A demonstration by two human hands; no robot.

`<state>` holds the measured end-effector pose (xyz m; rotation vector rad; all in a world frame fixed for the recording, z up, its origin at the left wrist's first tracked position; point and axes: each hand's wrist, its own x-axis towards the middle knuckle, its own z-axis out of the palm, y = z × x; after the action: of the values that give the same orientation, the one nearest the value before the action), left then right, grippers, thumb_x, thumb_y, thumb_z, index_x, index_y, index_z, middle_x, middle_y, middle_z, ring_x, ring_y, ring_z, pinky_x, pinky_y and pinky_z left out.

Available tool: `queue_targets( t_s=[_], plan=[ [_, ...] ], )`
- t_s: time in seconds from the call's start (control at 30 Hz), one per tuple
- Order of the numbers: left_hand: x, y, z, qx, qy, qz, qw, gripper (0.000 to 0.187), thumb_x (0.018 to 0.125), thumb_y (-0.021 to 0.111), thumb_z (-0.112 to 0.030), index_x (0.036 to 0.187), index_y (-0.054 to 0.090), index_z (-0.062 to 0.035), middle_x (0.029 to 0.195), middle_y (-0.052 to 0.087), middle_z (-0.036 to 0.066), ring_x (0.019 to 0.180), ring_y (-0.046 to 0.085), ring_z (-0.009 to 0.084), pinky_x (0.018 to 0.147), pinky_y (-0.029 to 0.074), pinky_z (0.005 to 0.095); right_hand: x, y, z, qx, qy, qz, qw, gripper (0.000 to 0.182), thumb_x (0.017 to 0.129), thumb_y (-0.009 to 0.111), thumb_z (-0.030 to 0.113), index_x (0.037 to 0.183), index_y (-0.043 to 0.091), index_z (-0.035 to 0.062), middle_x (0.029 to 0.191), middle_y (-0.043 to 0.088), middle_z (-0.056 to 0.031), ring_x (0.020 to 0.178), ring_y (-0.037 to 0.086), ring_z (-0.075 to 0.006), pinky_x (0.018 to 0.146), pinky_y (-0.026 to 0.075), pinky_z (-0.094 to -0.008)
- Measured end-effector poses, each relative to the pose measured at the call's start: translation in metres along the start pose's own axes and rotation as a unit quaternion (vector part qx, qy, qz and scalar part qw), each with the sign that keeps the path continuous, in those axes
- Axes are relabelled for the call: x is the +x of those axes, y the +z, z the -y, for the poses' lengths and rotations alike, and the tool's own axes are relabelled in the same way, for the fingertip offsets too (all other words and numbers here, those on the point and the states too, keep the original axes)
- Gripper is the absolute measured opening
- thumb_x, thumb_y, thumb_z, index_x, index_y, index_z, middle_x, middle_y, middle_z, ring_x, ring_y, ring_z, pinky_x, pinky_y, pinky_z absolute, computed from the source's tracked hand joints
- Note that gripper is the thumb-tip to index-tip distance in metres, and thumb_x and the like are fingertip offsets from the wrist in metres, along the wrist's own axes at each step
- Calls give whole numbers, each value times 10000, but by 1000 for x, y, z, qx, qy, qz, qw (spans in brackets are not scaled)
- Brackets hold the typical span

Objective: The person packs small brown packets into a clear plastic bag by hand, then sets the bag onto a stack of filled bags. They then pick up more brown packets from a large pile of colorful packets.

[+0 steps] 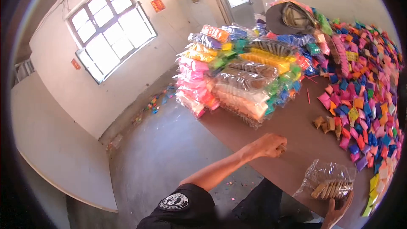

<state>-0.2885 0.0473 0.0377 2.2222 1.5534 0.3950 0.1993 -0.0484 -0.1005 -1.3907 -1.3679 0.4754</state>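
Note:
My left hand (271,145) is closed over the brown table near its front edge, its fingers round a small brown packet (282,147) that is mostly hidden. At the lower right lies a clear plastic bag (316,173) with a row of brown packets (333,190) inside. Against the bag's near end rests my right hand (339,212), thumb and fingers apart in a curve. Several loose brown packets (325,124) lie further up the table, beside the big colourful heap.
Filled clear bags of coloured packets (246,76) are stacked at the table's far left. A large heap of small coloured packets (360,101) covers the right side. A cap (298,15) sits behind the stack. Yellow packets (373,191) line the right edge.

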Motion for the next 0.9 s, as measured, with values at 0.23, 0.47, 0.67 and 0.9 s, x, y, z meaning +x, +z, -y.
queue_targets(
  t_s=[0.23,0.47,0.67,0.9],
  plan=[
    [-4,-29,-33,-43,45,-50,997,228,878,701,-47,1098,728,-104,1021,728,99,991,725,241,785,603,373,-2,4,52,-122,87,-2,989,895,763,896,122,1543,480,-13,1548,527,-224,1410,531,-334,1192,416,-422],
    [39,-13,-118,-298,-16,120,947,231,866,678,-43,1094,685,-13,961,702,53,878,679,142,700,538,291,-1,1,74,-96,64,-32,993,948,705,967,204,1514,511,12,1567,480,-204,1421,517,-333,1105,516,-413],
    [74,31,-138,-225,155,140,952,228,855,675,-59,1080,709,-40,945,750,53,871,678,184,766,545,341,3,0,78,-103,66,-29,992,995,698,981,271,1521,495,-3,1570,482,-199,1403,537,-334,1105,521,-416],
    [77,25,-164,-53,202,208,956,242,785,675,-44,1016,736,-83,974,742,86,895,635,259,763,544,398,5,-1,80,-102,68,-30,992,999,685,991,261,1518,501,7,1572,484,-198,1395,548,-334,1093,525,-414]
  ],
)
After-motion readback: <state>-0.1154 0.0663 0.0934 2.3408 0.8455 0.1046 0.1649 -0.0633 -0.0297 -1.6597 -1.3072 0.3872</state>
